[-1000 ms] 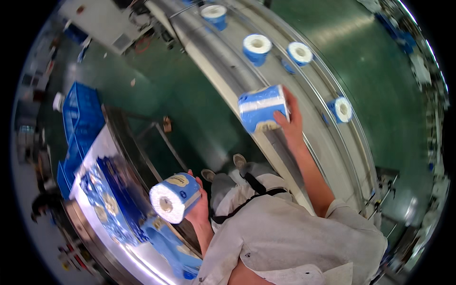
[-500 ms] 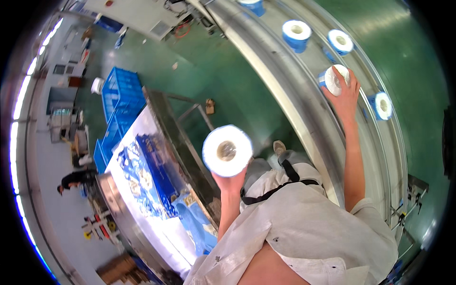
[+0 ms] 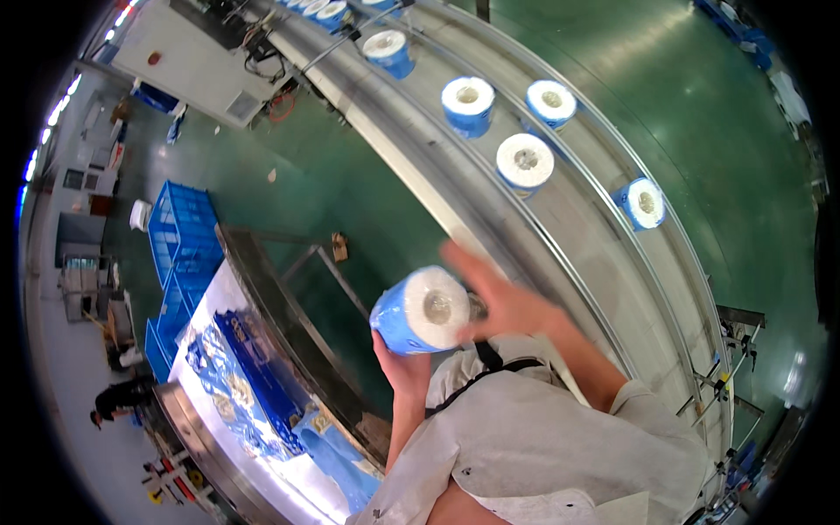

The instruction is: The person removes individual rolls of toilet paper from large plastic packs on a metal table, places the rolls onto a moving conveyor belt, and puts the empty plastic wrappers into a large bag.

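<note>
A white toilet paper roll [image 3: 437, 308] in blue-printed film is in front of me, lying tilted with its round end facing up and right. My left hand [image 3: 404, 363] grips it from below and the left side. Close to the roll's right side is my right hand [image 3: 516, 306], somewhat blurred, its fingers spread and holding nothing; I cannot tell whether its fingertips touch the film. Similar wrapped rolls stand on the curved conveyor, among them one roll [image 3: 525, 162] by the inner guide rail and another roll [image 3: 646, 203] in the outer lane.
The conveyor [image 3: 604, 254] curves from upper left to lower right, with metal rails. At left, a lit table [image 3: 210, 306] carries blue printed film [image 3: 254, 376]. Blue crates [image 3: 184, 227] stand behind it. A person [image 3: 122, 398] is at the far left.
My right hand has let go of the roll on the conveyor and come back beside the held roll. My left hand has tilted that roll, showing its blue side. The view has shifted right.
</note>
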{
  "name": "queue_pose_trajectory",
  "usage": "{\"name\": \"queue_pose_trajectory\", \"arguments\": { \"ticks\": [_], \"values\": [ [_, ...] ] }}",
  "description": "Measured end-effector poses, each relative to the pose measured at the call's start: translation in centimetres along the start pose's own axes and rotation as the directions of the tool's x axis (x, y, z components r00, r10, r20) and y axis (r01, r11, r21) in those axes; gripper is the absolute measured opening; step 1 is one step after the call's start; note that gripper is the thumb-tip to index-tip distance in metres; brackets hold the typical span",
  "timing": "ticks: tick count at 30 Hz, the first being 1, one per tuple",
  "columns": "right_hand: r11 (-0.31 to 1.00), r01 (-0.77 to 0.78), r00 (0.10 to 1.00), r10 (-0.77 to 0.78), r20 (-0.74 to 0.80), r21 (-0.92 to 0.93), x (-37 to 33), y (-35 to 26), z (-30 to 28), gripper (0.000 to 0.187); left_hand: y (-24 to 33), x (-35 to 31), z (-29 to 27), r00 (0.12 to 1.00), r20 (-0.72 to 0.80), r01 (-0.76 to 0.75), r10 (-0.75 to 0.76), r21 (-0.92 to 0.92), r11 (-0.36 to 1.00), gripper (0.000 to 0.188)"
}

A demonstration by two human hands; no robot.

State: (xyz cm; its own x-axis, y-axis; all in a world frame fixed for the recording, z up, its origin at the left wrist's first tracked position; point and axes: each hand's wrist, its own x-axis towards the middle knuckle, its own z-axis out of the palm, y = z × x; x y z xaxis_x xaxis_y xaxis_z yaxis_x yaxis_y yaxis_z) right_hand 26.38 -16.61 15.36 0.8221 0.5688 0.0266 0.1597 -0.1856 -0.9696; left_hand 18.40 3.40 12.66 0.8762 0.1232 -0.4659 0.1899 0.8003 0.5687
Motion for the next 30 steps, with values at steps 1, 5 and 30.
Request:
{"name": "queue_pose_trajectory", "arguments": {
  "ticks": [1,5,30],
  "values": [
    [0.996,0.079,0.996,-0.077,0.044,-0.034,-0.5,-1.1,1.1,0.113,-0.4,0.0,0.2,1.0,-0.021,0.007,-0.005,0.064,0.998,0.063],
    [0.991,-0.048,0.987,0.029,-0.155,-0.122,-0.4,-3.0,1.7,0.102,-0.2,0.1,0.8,0.98,0.172,0.061,-0.104,0.238,0.969,0.066],
    [0.763,-0.591,0.566,0.623,-0.539,0.261,-3.8,12.9,-12.2,0.069,0.0,-1.6,-9.9,0.991,0.074,-0.005,-0.109,0.848,0.531,0.049]
  ]
}}
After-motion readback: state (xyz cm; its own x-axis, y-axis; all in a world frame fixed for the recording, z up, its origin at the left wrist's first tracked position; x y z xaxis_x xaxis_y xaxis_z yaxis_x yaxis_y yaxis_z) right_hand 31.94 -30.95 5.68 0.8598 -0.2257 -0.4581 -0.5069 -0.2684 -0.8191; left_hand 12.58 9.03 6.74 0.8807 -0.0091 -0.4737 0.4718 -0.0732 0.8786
